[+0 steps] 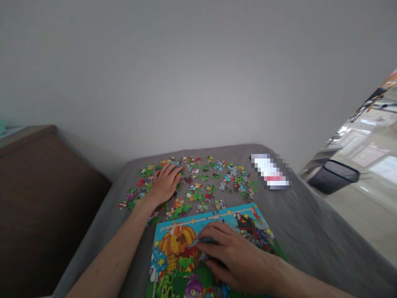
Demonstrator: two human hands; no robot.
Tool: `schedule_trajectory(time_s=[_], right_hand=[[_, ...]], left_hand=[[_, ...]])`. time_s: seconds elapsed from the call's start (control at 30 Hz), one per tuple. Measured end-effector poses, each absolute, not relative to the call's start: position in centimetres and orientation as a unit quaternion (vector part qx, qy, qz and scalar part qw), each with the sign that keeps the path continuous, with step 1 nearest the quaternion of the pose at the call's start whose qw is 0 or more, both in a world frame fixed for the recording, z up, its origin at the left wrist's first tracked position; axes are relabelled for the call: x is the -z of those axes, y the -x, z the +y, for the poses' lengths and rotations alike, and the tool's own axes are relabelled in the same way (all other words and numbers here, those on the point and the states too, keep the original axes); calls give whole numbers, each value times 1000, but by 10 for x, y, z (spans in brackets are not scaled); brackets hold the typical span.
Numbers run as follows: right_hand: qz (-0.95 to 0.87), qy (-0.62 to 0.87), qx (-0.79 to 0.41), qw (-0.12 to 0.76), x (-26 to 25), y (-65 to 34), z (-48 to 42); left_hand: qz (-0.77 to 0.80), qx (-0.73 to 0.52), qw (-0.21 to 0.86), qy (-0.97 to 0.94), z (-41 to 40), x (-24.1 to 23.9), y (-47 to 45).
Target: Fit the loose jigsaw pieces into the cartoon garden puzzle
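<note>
A jigsaw puzzle board point(176, 273) with a bright cartoon picture lies flat at the front, its lower edge out of view. My right hand point(232, 256) is over the middle of it, fingers apart and slightly bent, fingertips at the picture; no piece shows between them. Beyond the board, many loose puzzle pieces point(201, 194) are scattered on the grey cloth. Among those on the left rests my left hand point(167, 182), palm down with fingers stretched out. The pieces beneath that hand are hidden.
A grey cloth point(310, 231) covers the surface, which ends at a pale wall point(198, 82). On its right lies a phone point(268, 171), blurred out. A dark mesh bin point(333, 178) stands on the tiled floor to the right. Brown wooden furniture point(46, 186) borders the left.
</note>
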State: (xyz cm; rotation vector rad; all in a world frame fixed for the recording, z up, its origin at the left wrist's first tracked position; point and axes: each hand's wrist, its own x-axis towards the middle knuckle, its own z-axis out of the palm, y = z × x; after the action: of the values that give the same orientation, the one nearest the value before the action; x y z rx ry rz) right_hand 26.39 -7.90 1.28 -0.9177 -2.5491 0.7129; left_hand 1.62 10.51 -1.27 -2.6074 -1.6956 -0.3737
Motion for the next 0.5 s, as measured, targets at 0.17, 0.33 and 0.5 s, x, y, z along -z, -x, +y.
schedule_trajectory(time_s=[0.17, 0.33, 0.5], right_hand=[[-897, 320, -248, 177, -12, -265, -78], [-897, 314, -252, 181, -13, -266, -78], [-901, 303, -240, 195, -15, -267, -76]], left_hand=[[-533, 143, 2, 834, 107, 13, -14], [-511, 150, -9, 846, 110, 13, -11], [-516, 141, -9, 845, 112, 8, -11]])
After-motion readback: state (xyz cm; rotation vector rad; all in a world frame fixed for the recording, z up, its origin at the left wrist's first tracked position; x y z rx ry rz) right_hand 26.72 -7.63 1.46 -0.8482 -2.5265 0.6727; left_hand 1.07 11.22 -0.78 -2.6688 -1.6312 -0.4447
